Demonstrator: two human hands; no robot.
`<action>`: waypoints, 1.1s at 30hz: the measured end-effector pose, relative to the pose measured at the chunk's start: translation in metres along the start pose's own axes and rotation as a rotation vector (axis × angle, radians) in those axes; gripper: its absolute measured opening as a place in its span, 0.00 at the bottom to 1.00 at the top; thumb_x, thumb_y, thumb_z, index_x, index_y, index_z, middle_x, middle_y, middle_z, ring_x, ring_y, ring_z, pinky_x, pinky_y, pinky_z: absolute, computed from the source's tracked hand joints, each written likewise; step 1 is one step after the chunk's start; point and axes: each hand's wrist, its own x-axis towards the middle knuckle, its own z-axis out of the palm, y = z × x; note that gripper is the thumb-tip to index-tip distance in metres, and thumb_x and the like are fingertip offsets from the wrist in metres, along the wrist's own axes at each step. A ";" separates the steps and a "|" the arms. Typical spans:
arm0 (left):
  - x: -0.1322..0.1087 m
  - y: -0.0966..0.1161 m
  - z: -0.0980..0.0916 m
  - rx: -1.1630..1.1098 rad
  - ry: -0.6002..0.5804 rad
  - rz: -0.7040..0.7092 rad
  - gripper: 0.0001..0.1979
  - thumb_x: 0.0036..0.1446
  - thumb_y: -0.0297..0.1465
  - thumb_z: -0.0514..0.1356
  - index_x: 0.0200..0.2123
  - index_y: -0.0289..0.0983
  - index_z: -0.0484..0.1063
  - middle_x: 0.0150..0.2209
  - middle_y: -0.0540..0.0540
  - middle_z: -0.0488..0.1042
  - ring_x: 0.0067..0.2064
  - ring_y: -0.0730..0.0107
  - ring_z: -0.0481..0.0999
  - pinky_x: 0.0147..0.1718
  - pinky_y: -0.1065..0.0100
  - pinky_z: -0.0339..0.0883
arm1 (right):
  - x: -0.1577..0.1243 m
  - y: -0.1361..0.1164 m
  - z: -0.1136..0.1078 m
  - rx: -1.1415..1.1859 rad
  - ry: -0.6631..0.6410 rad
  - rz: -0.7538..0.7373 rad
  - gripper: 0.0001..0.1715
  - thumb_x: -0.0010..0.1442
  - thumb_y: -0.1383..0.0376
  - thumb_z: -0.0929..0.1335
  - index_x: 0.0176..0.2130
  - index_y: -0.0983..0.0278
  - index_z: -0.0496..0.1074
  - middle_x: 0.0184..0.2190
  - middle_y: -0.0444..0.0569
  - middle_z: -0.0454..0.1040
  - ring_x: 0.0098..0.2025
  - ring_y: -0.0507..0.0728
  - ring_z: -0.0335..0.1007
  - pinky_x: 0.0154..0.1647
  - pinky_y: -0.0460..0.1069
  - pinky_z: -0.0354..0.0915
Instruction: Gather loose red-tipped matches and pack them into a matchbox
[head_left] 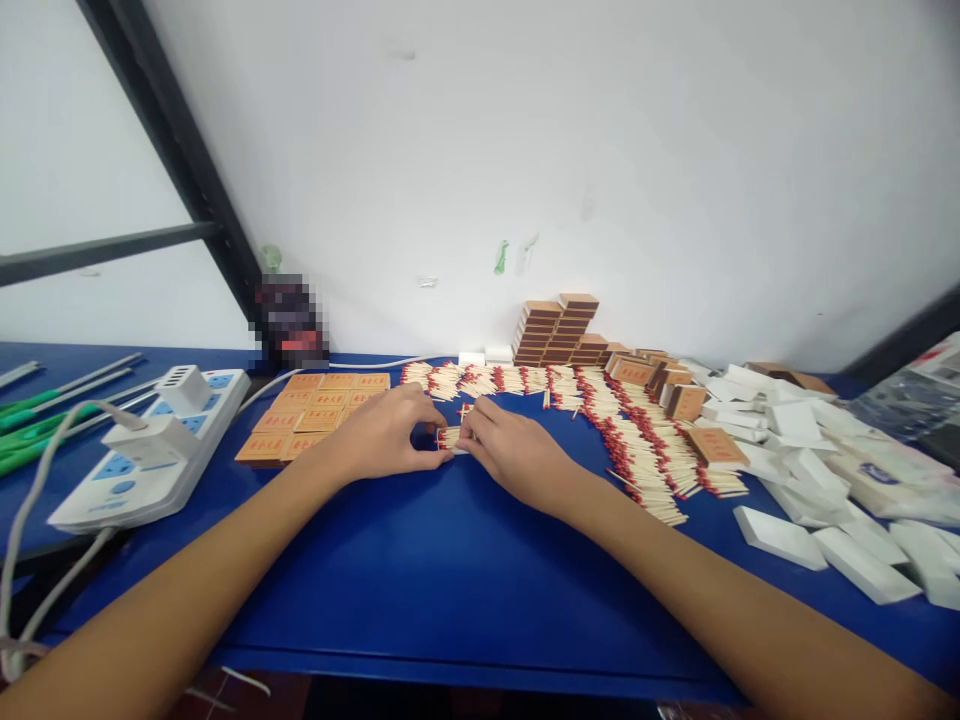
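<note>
A small white matchbox tray with red-tipped matches (448, 438) in it is low over the blue table in front of me. My left hand (386, 432) grips the tray's left end between thumb and fingers. From the other side, my right hand (517, 455) has its fingertips pinched together at the matches, partly hiding them and the tray. Just behind the hands runs a row of loose match piles (480, 380). Closed matchboxes (319, 415) with orange labels lie in a block left of my left hand.
Large heaps of matches (637, 450) spread to the right. Stacked matchboxes (551, 332) stand against the wall. White trays (780, 535) and a tissue pack (874, 472) cover the right side. On the left are a power strip (217, 425) with cables and green-handled rods (45, 425).
</note>
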 end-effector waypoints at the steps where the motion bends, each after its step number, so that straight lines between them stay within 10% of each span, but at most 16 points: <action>1: 0.000 0.001 0.000 -0.002 -0.002 -0.003 0.14 0.61 0.42 0.66 0.40 0.38 0.82 0.38 0.43 0.79 0.42 0.59 0.76 0.42 0.61 0.67 | 0.000 0.000 0.000 0.002 0.007 -0.003 0.07 0.75 0.64 0.64 0.47 0.64 0.71 0.48 0.54 0.73 0.41 0.57 0.74 0.39 0.51 0.65; 33: 0.000 0.007 0.001 -0.048 -0.002 0.013 0.13 0.59 0.41 0.68 0.41 0.37 0.82 0.39 0.44 0.80 0.43 0.59 0.77 0.45 0.60 0.67 | -0.003 0.016 0.000 0.059 0.098 -0.047 0.07 0.74 0.64 0.66 0.42 0.63 0.73 0.43 0.50 0.72 0.37 0.54 0.70 0.36 0.50 0.60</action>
